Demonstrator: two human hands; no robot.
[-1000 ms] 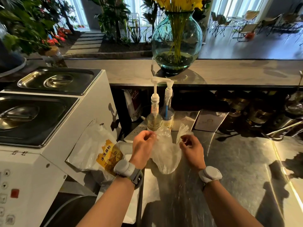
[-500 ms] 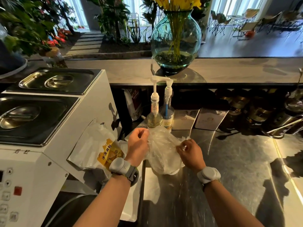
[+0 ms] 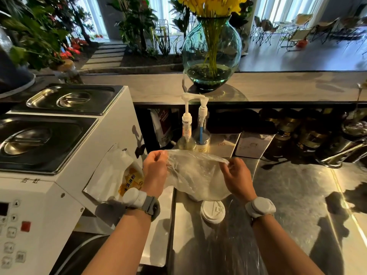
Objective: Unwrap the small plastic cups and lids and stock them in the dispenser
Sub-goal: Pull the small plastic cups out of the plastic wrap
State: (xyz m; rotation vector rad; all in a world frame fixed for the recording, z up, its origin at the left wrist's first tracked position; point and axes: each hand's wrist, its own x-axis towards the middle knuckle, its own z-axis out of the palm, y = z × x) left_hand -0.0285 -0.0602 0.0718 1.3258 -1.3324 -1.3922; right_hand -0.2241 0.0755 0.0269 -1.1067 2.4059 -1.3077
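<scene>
Now both my hands pinch one clear plastic wrapper [image 3: 195, 175] over the steel table [image 3: 288, 195]: my left hand [image 3: 155, 171] grips its left edge, my right hand [image 3: 236, 178] its right. One white lid [image 3: 212, 211] lies on the table just under the wrapper's bottom; half a second ago it was hidden. Two pump bottles [image 3: 193, 132] stand behind, and one yellow-labelled bag [image 3: 117, 175] leans on the white machine [image 3: 59, 155]. My hands have spread farther apart, stretching the wrapper wide.
</scene>
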